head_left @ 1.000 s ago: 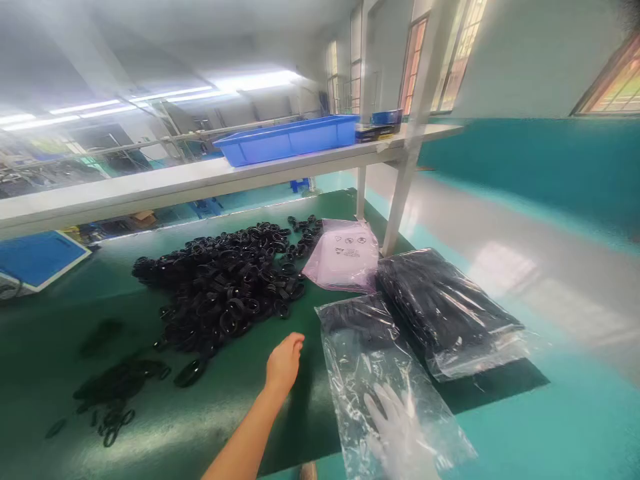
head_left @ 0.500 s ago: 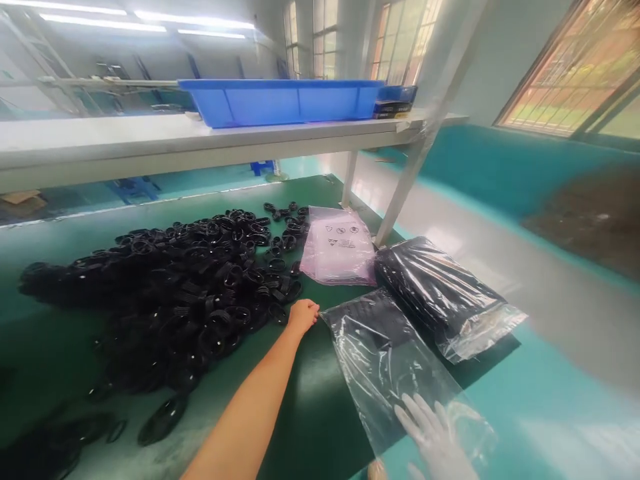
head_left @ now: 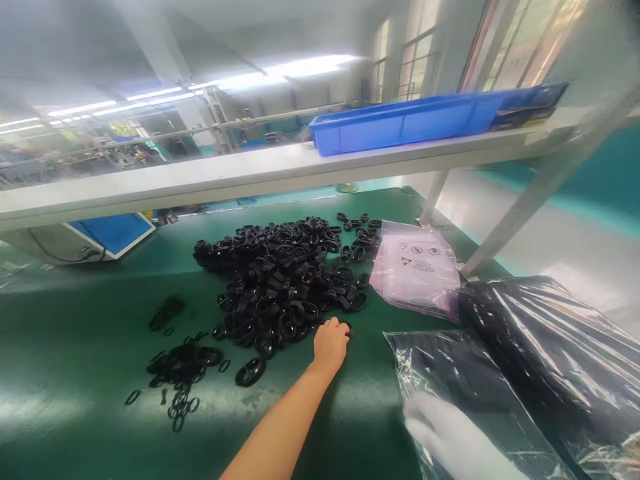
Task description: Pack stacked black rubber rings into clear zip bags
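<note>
My bare left hand [head_left: 331, 345] is at the near right edge of a heap of black coiled cables [head_left: 280, 267]. Its fingers are curled over one coil, which they mostly hide; a dark bit shows beyond the fingertips. Over the flat clear plastic bag [head_left: 450, 360] lies my right hand [head_left: 435, 423] in a white glove. Motion smears its fingers, so their grip is unclear. Dark contents show through the bag.
A pink printed bag [head_left: 417, 270] lies right of the heap, beside a stack of plastic-wrapped black goods [head_left: 545, 360]. Small black rings and bands [head_left: 183, 367] are scattered at left. Overhead, a white shelf [head_left: 240, 173] carries a blue bin [head_left: 400, 127].
The view has turned left. My left hand has moved from the bag's corner onto a coil at the heap's edge. My right hand's spread fingers have drawn in and blurred.
</note>
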`<state>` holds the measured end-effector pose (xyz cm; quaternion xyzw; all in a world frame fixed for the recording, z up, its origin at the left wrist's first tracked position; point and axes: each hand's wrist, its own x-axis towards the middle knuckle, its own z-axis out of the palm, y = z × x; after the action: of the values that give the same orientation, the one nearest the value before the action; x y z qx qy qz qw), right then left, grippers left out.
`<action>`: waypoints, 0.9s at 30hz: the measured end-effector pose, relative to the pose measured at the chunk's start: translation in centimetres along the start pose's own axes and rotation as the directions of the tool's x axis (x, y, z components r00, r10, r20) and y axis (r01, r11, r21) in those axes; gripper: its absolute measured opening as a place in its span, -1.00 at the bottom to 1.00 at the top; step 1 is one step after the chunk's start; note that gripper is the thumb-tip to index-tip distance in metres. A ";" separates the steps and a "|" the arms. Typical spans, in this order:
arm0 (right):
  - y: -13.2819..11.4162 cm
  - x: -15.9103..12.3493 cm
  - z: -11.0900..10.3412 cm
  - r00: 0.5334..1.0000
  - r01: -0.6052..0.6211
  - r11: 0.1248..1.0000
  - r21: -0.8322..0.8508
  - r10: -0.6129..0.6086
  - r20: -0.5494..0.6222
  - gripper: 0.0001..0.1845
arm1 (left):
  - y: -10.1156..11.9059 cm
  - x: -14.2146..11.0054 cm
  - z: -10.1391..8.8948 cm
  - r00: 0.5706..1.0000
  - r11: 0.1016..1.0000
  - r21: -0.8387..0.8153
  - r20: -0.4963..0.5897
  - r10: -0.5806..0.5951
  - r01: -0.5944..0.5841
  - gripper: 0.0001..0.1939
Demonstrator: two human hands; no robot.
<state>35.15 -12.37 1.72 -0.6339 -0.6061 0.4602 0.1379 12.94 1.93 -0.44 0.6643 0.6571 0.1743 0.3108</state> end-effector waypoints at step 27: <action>-14.0 7.0 18.8 0.992 -0.086 0.631 0.771 -0.022 0.128 -0.42 | -11.8 -8.5 -8.2 0.992 0.966 -0.227 -0.033 0.120 -0.125 -0.65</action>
<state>10.95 -10.08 -1.02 -0.4939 -0.3461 0.7167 0.3502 -1.99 -5.61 -0.34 0.6618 0.5933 0.2739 0.3673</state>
